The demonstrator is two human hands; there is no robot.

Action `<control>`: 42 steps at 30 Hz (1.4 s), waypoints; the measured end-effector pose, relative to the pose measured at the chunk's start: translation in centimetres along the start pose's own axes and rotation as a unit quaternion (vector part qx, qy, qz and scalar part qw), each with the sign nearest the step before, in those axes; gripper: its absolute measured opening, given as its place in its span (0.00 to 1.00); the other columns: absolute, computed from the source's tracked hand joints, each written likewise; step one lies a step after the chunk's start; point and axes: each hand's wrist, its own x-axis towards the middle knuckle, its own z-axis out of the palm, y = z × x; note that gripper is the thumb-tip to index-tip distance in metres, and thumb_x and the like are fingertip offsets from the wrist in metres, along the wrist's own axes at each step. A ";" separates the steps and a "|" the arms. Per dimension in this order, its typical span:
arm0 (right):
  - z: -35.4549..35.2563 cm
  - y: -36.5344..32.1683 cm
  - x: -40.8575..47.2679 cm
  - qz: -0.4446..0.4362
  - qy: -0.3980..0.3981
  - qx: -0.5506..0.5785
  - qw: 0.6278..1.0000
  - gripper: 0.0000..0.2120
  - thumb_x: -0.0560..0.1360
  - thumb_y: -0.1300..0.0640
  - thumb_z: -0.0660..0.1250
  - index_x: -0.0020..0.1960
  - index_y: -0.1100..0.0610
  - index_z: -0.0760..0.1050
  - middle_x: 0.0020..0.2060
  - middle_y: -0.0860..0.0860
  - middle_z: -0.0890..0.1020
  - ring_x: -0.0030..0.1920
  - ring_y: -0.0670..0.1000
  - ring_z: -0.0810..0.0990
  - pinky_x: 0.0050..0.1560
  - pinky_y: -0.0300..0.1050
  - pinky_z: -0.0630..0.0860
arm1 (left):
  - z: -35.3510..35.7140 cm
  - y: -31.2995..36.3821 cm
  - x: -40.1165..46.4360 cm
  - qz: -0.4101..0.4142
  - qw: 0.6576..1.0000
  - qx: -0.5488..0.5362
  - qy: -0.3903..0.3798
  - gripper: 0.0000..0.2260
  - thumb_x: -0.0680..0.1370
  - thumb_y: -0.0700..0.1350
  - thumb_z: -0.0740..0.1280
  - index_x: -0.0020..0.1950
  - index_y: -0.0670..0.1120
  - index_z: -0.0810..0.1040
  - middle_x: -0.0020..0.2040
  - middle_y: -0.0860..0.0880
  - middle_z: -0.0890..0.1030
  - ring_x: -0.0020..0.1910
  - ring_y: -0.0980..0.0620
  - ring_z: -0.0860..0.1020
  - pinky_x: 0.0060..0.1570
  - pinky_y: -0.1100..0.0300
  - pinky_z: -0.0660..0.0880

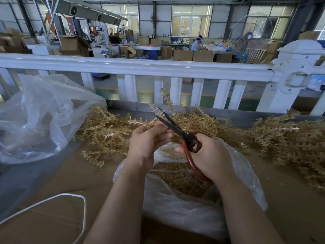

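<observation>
The table (91,180) is topped with brown cardboard, and a grey metal lip (237,115) runs along its far edge. A heap of tan sprues (109,131) lies against that lip in the middle, and a second heap (290,143) spreads over the right end. One stray sprue (93,156) lies apart, nearer the front. A crumpled clear bag (35,120) slumps on the left. At the front an open bag (184,212) holds small tan bits (179,180). A white cord (52,198) loops across the near left corner.
</observation>
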 end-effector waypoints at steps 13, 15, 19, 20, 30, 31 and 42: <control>0.0 0.0 -0.1 -0.012 0.016 0.035 0.999 0.25 0.61 0.20 0.60 0.33 0.43 0.68 0.23 0.34 0.73 0.31 0.33 0.76 0.34 0.25 0.68 | -0.2 0.1 -0.1 0.006 1.000 0.005 -0.010 0.05 0.76 0.33 0.67 0.43 0.39 0.81 0.35 0.44 0.84 0.34 0.51 0.83 0.39 0.62 0.81; 0.1 0.0 -0.1 -0.018 0.021 0.023 0.999 0.27 0.62 0.20 0.60 0.35 0.44 0.73 0.22 0.37 0.71 0.27 0.37 0.74 0.27 0.30 0.66 | -0.2 0.0 0.0 0.007 1.000 0.001 -0.012 0.06 0.76 0.33 0.67 0.42 0.39 0.81 0.34 0.44 0.84 0.34 0.51 0.83 0.39 0.62 0.82; 0.1 0.0 0.0 -0.015 0.018 0.003 1.000 0.31 0.63 0.20 0.60 0.39 0.47 0.77 0.25 0.38 0.75 0.28 0.38 0.75 0.27 0.29 0.62 | -0.3 0.0 0.0 0.010 1.000 0.001 -0.018 0.06 0.76 0.34 0.68 0.41 0.40 0.82 0.35 0.44 0.84 0.34 0.51 0.83 0.39 0.62 0.81; 0.0 0.0 0.0 -0.012 0.018 0.006 1.000 0.31 0.62 0.20 0.59 0.38 0.47 0.77 0.25 0.38 0.75 0.28 0.38 0.75 0.26 0.29 0.62 | -0.3 0.0 0.0 0.013 1.000 0.004 -0.021 0.07 0.77 0.34 0.68 0.40 0.41 0.82 0.35 0.44 0.84 0.35 0.51 0.83 0.39 0.62 0.81; -0.2 -0.1 -0.1 0.017 -0.022 0.028 0.999 0.23 0.63 0.24 0.68 0.40 0.43 0.75 0.26 0.37 0.74 0.30 0.36 0.76 0.28 0.29 0.64 | -0.2 -0.3 0.3 0.060 0.998 0.010 0.024 0.07 0.79 0.39 0.67 0.43 0.44 0.84 0.40 0.43 0.82 0.39 0.50 0.80 0.45 0.59 0.80; -0.2 -0.1 -0.1 0.017 -0.026 0.031 0.999 0.21 0.64 0.25 0.68 0.40 0.41 0.74 0.25 0.36 0.73 0.30 0.36 0.75 0.28 0.29 0.63 | -0.2 -0.3 0.3 0.070 0.997 0.007 0.026 0.08 0.79 0.37 0.67 0.42 0.45 0.84 0.39 0.44 0.82 0.38 0.51 0.79 0.43 0.60 0.79; -0.2 -0.1 -0.3 -0.014 -0.021 0.005 1.000 0.28 0.60 0.16 0.55 0.39 0.38 0.71 0.27 0.35 0.75 0.32 0.35 0.76 0.28 0.28 0.63 | -0.9 -0.2 0.8 0.112 0.983 0.025 0.144 0.14 0.79 0.40 0.69 0.34 0.49 0.83 0.32 0.51 0.81 0.33 0.56 0.77 0.38 0.63 0.75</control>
